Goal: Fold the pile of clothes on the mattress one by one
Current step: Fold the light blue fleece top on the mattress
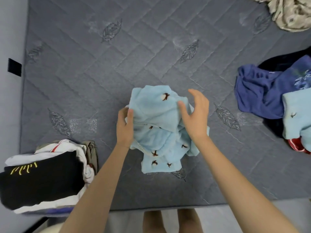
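A light blue fleecy garment (156,115) with small dark bird motifs lies bunched in the middle of the grey quilted mattress (101,73). My left hand (125,126) grips its left edge, thumb on top of the cloth. Over the garment's right side hovers my right hand (193,113), fingers relaxed and spread, holding nothing. At the right edge sits the unfolded pile (269,91): a navy blue garment, something black, a second light blue piece (296,118) and a bit of red.
A stack of folded clothes (43,179), black on top of white, sits at the mattress's near left corner. A beige patterned cloth (291,12) lies at the far right corner. The near mattress edge runs just in front of my legs.
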